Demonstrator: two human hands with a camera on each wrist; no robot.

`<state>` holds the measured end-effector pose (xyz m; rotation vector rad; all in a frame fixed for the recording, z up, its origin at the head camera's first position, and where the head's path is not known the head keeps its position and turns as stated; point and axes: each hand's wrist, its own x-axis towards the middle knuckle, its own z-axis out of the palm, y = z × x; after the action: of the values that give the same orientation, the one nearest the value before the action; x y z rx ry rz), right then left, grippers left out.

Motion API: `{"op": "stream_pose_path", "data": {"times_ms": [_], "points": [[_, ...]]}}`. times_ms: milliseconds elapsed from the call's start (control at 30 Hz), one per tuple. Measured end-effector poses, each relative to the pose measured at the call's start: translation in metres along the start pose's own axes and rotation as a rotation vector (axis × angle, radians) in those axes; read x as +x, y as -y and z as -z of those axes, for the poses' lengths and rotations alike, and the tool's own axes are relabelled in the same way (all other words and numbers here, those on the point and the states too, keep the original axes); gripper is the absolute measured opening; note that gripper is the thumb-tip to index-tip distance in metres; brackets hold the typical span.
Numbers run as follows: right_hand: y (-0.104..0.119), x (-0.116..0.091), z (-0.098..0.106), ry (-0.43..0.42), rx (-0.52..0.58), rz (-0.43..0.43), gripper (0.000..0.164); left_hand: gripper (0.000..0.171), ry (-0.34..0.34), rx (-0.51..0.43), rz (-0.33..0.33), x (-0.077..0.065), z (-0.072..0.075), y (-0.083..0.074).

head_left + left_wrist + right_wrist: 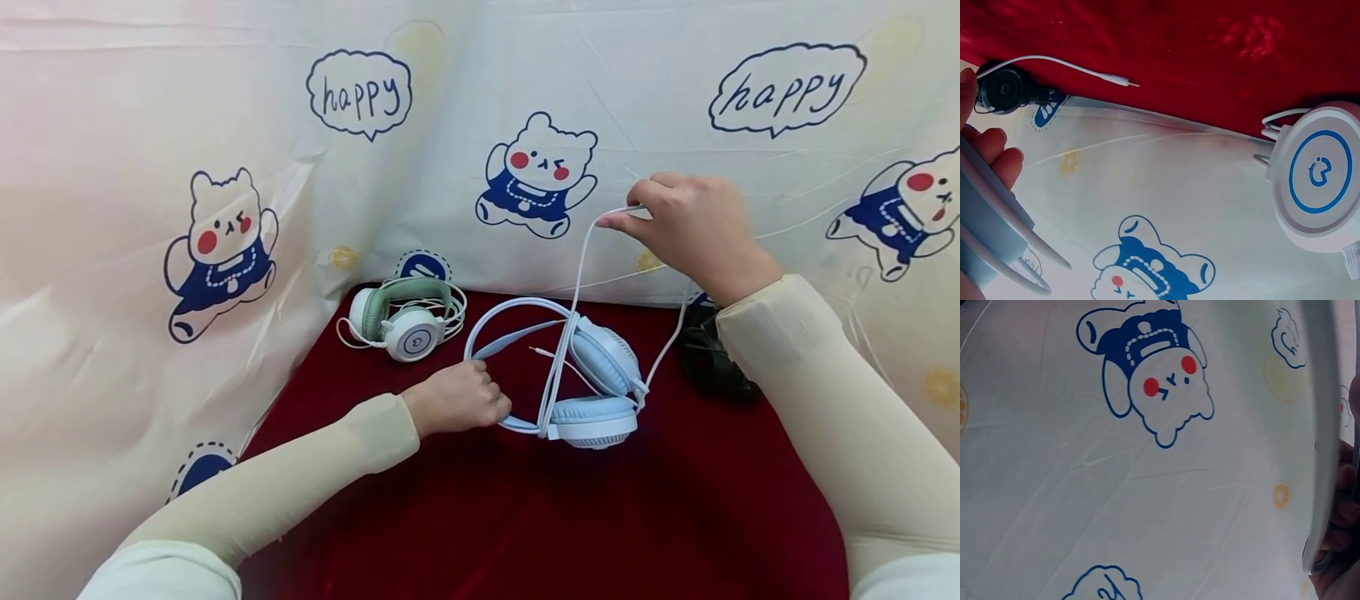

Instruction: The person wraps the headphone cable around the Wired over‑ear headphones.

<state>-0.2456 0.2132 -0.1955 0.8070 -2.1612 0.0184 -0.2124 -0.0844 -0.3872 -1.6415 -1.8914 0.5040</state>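
Observation:
A light blue and white pair of headphones [600, 421] is tilted over the red cloth, its ear cups toward the right. My left hand [459, 398] grips the padded headband [517, 305] at its left side. White cable [580, 271] loops several times around the headband beside the ear cups. Raised at the upper right, my right hand [686, 221] pinches this cable between thumb and fingers, and a stretch rises from the loops to it. The loose plug [1116, 80] dangles inside the headband's arc. In the right wrist view the fingers show only at the edge.
White and green headphones [416, 335] with coiled cable lie at the back left. Black headphones [708, 354] stand at the back right, partly behind my right forearm. Red cloth [570, 525] covers the table. A printed curtain [450, 167] surrounds the back and sides.

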Motion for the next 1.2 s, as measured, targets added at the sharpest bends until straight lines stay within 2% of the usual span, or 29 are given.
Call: {"op": "stream_pose_path", "data": {"times_ms": [267, 600, 733, 900, 1200], "points": [[-0.014, -0.004, -0.016, 0.065, -0.05, -0.079, 0.048, 0.016, -0.036, 0.014, 0.001, -0.001, 0.003, -0.002], [-0.027, -0.01, -0.026, 0.276, -0.072, -0.306, 0.07, 0.012, -0.101, 0.052, 0.012, -0.005, 0.016, 0.003], [-0.031, -0.012, -0.029, 0.331, -0.07, -0.358, 0.081, 0.013, -0.114, 0.052, 0.021, -0.005, 0.021, 0.006], [-0.032, -0.011, -0.033, 0.377, -0.071, -0.367, 0.086, 0.015, -0.132, 0.044, 0.01, -0.005, 0.021, 0.005], [-0.032, -0.013, -0.047, 0.424, -0.044, -0.378, 0.085, 0.015, -0.144, 0.015, 0.012, -0.002, 0.022, 0.002]]}}
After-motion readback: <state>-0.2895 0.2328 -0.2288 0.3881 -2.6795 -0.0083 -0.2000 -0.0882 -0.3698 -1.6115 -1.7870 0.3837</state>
